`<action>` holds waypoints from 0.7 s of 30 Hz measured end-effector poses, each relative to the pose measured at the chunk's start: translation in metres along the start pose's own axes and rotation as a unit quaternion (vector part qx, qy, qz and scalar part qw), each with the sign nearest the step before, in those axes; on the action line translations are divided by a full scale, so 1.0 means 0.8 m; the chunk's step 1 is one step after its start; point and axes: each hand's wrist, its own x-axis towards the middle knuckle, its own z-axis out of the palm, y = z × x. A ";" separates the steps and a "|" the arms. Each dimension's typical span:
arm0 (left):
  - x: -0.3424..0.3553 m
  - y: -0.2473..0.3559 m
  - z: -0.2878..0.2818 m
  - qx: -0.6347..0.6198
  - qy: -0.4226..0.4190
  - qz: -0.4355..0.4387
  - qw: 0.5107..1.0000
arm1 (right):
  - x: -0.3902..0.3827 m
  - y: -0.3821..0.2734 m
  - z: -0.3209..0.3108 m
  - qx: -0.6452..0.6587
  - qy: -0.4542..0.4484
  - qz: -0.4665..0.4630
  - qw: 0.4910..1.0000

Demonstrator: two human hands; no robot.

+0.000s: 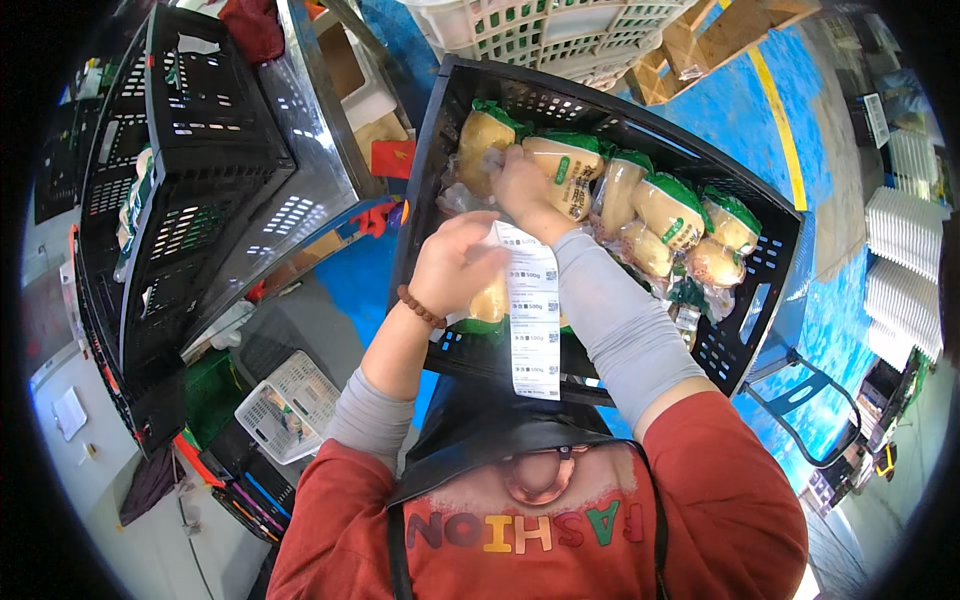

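Observation:
A black perforated crate (445, 90) holds several clear plastic bags with green tops and pale yellow produce (670, 205). My right hand (530, 195) reaches into its left half, fingers closed at the crumpled plastic of a produce bag (480, 140) beside another printed bag. My left hand (455, 260), with a beaded bracelet on the wrist, is raised over the crate's left side, fingers curled at the top of a long white strip of printed labels (535, 330). The strip hangs down across the crate's near rim, beside my right forearm, partly hiding the bags underneath.
Stacked black crates (190, 90) and a metal table (310, 130) stand left. A small white basket (285, 400) sits low left. A white crate (540, 25) and wooden pallet pieces (690, 55) lie beyond. Stacked white trays (895, 270) and a black trolley handle (830, 420) are right.

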 end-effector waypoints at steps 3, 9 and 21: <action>-0.004 0.006 -0.002 0.010 0.020 0.004 1.000 | -0.023 -0.003 -0.034 0.054 0.034 -0.062 0.996; -0.008 0.020 -0.002 0.013 0.042 -0.006 0.999 | -0.121 0.009 -0.128 0.458 -0.312 -0.049 0.831; -0.011 -0.003 0.083 -0.233 0.045 -0.125 0.963 | -0.186 0.076 -0.121 0.680 -0.114 0.156 0.707</action>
